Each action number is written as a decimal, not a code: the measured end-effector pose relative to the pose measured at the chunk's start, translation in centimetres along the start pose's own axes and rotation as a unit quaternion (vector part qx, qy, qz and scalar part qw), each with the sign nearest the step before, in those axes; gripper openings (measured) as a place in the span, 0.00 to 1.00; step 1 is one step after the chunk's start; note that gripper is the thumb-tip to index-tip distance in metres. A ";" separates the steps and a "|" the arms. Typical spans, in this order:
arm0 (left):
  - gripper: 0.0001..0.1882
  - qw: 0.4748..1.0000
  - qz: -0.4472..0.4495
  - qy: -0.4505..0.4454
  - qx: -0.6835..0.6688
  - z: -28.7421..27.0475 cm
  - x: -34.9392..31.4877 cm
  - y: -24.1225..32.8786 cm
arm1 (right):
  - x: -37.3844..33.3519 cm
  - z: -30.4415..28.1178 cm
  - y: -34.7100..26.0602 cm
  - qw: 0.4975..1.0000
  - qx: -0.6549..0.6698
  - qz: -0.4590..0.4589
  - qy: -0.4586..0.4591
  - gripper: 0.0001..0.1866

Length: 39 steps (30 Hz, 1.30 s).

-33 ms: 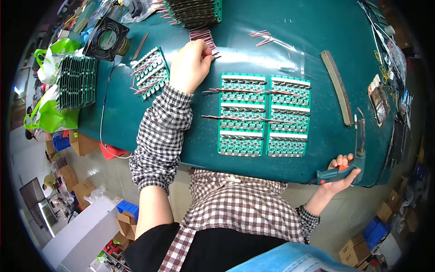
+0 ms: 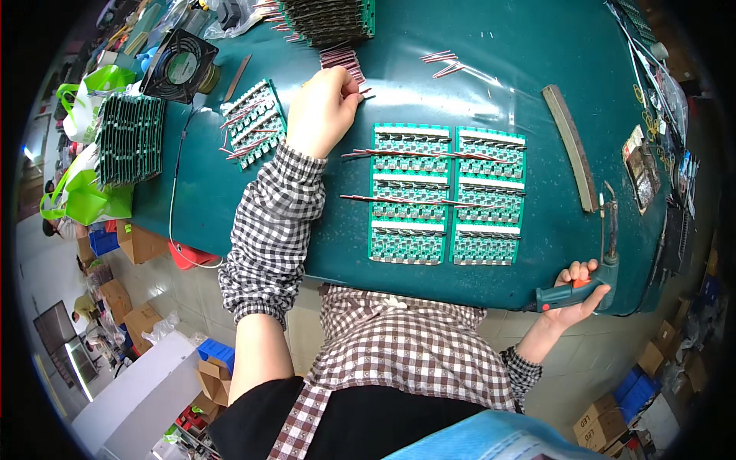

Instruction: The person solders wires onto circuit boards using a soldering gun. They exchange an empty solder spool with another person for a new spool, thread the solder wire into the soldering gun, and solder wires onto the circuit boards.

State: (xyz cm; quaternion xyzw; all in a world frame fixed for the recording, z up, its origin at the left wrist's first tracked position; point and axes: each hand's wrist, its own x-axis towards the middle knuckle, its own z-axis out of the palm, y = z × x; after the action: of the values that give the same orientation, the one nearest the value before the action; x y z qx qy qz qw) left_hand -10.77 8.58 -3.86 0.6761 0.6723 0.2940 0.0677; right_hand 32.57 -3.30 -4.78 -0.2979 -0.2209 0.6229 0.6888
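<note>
My left hand [image 2: 322, 111] is closed at the near end of a row of short red-and-white wires [image 2: 343, 61], its fingertips pinched at the wire ends; the grip itself is partly hidden. My right hand [image 2: 573, 307] wraps round a green soldering gun [image 2: 608, 274] at the table's near right edge, its metal tip pointing away from me. Between my hands lie two green circuit board panels [image 2: 410, 207] [image 2: 489, 239] side by side. Red-and-white wires [image 2: 406, 153] run across them in two lines.
A smaller wired board [image 2: 257, 123] lies left of my left hand, near a black fan [image 2: 182, 66]. Stacked boards stand at the far edge [image 2: 330, 19] and left [image 2: 130, 139]. Loose wires [image 2: 441, 63] lie farther off. A long bar [image 2: 569, 149] sits on the right.
</note>
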 end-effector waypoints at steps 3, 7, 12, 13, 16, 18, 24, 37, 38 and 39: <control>0.07 0.999 -0.018 -0.016 -0.021 -0.1 0.0 0.2 | 0.1 0.1 0.0 1.000 0.003 -0.001 -0.004 0.24; 0.07 0.997 -0.044 -0.014 -0.057 0.1 0.0 0.1 | 0.1 -0.4 0.0 1.000 -0.006 -0.001 -0.002 0.25; 0.06 0.999 -0.030 -0.011 -0.017 0.3 -0.1 0.0 | -0.1 0.0 0.1 1.000 0.004 -0.003 -0.008 0.24; 0.05 1.000 -0.006 0.005 -0.007 0.6 -0.2 -0.2 | -0.1 -0.1 0.1 1.000 0.005 -0.002 -0.007 0.24; 0.05 0.999 0.017 0.023 0.015 0.7 -0.3 0.0 | -0.1 -0.5 0.1 1.000 -0.015 -0.004 0.002 0.26; 0.04 0.999 0.016 0.027 0.027 0.8 -0.3 0.1 | -0.1 -0.5 0.2 1.000 -0.021 -0.010 0.009 0.26; 0.06 0.999 0.020 0.029 0.037 0.8 -0.2 0.2 | 0.0 -0.3 0.2 1.000 -0.017 -0.009 0.012 0.26; 0.05 0.999 0.024 0.037 0.029 0.9 0.0 1.1 | -0.1 -0.3 0.1 0.999 0.020 0.002 -0.036 0.24; 0.05 0.999 0.023 0.029 0.032 0.9 0.0 1.2 | -0.1 -0.4 0.1 1.000 0.006 -0.002 -0.017 0.25; 0.05 0.999 0.023 0.029 0.032 1.0 0.1 1.3 | -0.1 -0.4 0.1 1.000 -0.007 -0.005 0.003 0.26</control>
State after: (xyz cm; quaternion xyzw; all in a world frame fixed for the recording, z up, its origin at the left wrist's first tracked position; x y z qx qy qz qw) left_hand -9.19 8.83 -4.00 0.6843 0.6675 0.2930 0.0198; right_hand 32.78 -3.50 -5.15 -0.3032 -0.2252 0.6169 0.6905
